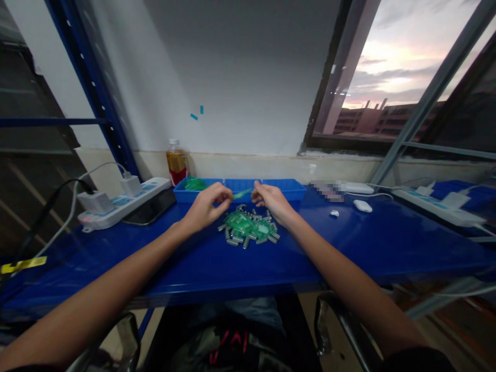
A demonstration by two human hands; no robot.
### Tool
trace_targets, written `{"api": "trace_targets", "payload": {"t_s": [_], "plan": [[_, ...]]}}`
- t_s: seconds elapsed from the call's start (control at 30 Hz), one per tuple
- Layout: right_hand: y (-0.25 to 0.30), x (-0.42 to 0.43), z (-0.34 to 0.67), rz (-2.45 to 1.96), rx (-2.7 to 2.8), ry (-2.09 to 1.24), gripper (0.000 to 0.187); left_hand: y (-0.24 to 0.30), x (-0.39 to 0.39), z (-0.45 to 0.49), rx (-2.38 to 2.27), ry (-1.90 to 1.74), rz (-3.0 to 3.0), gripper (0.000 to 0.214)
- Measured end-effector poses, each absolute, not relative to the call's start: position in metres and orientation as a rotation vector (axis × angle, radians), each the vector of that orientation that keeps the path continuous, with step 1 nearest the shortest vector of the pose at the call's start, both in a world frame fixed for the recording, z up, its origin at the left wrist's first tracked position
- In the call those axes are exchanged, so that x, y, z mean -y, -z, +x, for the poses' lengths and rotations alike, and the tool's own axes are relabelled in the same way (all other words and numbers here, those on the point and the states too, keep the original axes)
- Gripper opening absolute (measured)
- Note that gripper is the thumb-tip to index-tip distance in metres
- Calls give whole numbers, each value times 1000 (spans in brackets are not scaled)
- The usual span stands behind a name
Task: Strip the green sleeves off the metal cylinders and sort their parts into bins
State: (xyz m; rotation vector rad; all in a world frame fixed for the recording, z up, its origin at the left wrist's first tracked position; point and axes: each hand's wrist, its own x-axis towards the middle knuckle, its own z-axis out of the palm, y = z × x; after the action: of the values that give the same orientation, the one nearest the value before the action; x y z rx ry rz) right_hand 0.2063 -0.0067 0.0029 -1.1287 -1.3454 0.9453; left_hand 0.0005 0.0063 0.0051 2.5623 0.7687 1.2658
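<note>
A thin green plastic strip (242, 194) stretches between my two hands, above the front of a blue compartment tray (296, 194). My left hand (209, 205) pinches one end of it between thumb and fingers. At the opposite end, the fingertips of my right hand (271, 199) are closed on the strip. Just below both hands lies a pile of green plastic pieces (242, 225), mixed with several small silver metal cylinders (245, 243). More green plastic (194, 184) sits in the tray's left compartment.
Behind the tray's left end stands a bottle (177, 164). A power strip (116, 204) and a dark phone (149, 207) lie at left. At right are a white earbud (334, 213), a white case (362, 206) and another power strip (437, 206) on the blue table (349, 248).
</note>
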Motion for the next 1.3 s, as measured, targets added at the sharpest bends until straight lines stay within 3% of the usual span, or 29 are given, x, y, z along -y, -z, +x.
{"api": "trace_targets", "payload": {"t_s": [0.13, 0.2, 0.3, 0.47, 0.53, 0.7, 0.8, 0.97, 1.03, 1.17, 1.3], "plan": [[-7, 12, 203, -1121, 1404, -1145, 27, 0, -1, 3, -669, -1148, 2812, 16], [-4, 13, 200, -1097, 1458, -1008, 23, 5, -2, 5, -637, -1070, 2860, 19], [2, 15, 196, -1088, 1545, -667, 40, 9, -4, 9, -673, -990, 2816, 21], [5, 22, 191, -1004, 1827, -131, 12, 8, -9, 13, -837, -999, 2169, 44], [5, 25, 188, -938, 1904, -22, 11, 8, -11, 14, -835, -998, 1889, 52], [8, 28, 183, -941, 1980, 142, 15, 10, -16, 15, -876, -1029, 1707, 34], [8, 27, 182, -1014, 1900, 99, 17, 9, -17, 12, -943, -1196, 1833, 30], [7, 17, 185, -1119, 1665, -473, 46, 4, -9, 6, -989, -1379, 2529, 23], [7, 14, 187, -1105, 1602, -597, 46, 3, -3, 6, -963, -1311, 2740, 23], [7, 15, 187, -1091, 1643, -451, 24, 1, 8, 13, -1047, -1201, 2715, 27], [7, 22, 186, -1060, 1893, -139, 16, -2, 2, 16, -1062, -1135, 2233, 51]]}}
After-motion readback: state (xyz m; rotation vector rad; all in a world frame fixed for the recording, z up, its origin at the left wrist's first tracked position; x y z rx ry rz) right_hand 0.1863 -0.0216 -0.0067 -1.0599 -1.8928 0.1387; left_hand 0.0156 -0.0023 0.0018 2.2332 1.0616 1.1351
